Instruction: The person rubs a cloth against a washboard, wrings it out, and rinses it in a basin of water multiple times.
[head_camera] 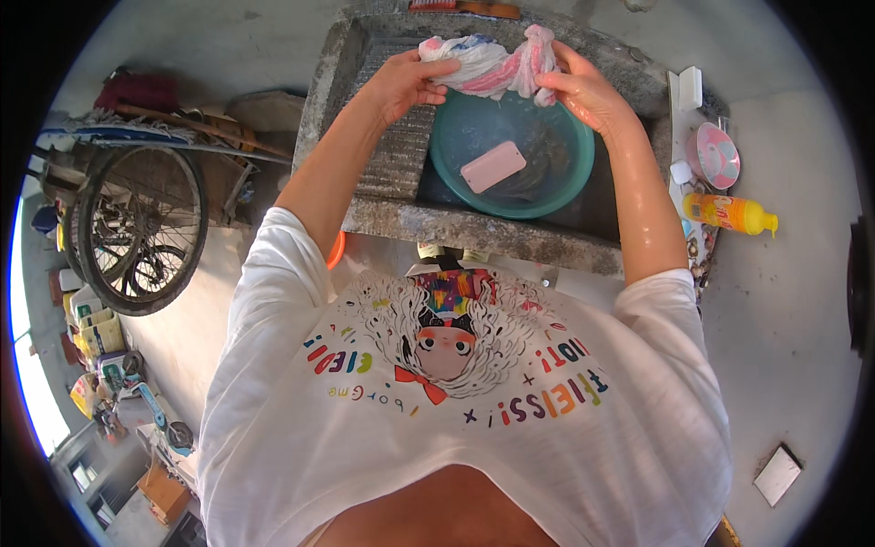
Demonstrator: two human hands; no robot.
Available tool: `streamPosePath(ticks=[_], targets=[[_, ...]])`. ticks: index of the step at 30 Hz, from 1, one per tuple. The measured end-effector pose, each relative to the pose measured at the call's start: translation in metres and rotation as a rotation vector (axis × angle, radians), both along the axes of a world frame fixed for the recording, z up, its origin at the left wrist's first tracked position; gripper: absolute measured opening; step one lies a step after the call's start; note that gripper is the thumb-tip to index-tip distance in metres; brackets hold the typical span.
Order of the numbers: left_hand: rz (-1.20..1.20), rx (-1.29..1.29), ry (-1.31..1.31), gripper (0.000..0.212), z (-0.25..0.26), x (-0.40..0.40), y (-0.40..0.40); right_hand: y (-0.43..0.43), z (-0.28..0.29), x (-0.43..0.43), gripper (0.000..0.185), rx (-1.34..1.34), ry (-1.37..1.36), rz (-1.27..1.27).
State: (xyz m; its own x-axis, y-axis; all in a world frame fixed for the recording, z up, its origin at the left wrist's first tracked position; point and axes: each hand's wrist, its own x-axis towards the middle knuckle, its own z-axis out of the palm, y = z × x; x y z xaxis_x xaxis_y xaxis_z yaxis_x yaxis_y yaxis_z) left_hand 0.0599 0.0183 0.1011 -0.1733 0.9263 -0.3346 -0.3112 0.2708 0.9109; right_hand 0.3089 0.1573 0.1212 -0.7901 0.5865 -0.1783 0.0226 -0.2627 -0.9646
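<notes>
A twisted white and pink towel (489, 68) stretches between my two hands above the far part of a round green basin. My left hand (412, 82) grips its left end, where a blue patch shows. Around the bunched right end closes my right hand (581, 85), its skin and forearm wet. Below the cloth, the green plastic basin (582, 181) holds cloudy water. A pink rectangular object (493, 167) lies in it, beside dark fabric (543, 161) under the water.
The basin stands in a stone sink (478, 229) with a ribbed washboard (393, 157) on the left. A red-bristled brush (465, 8) rests on the far rim. On the right ledge are a yellow bottle (728, 212) and a patterned bowl (714, 156). A bicycle wheel (143, 229) is at left.
</notes>
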Motion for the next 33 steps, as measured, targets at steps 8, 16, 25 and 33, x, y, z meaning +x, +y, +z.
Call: streamPosePath(ticks=[8, 16, 25, 33], targets=[[0.201, 0.138, -0.058, 0.046, 0.027, 0.012, -0.011, 0.005, 0.003, 0.032, 0.056, 1.347, -0.179, -0.103], [0.216, -0.016, 0.546, 0.048, 0.058, -0.013, -0.036, 0.011, 0.011, 0.063, 0.035, 1.477, -0.306, -0.35], [0.231, -0.038, 1.678, 0.04, 0.076, -0.034, -0.071, 0.012, 0.049, 0.063, 0.026, 1.047, -0.381, -0.535], [0.208, 0.005, 1.616, 0.035, 0.098, -0.044, -0.083, 0.029, 0.067, 0.064, 0.028, 1.132, -0.196, -0.674]])
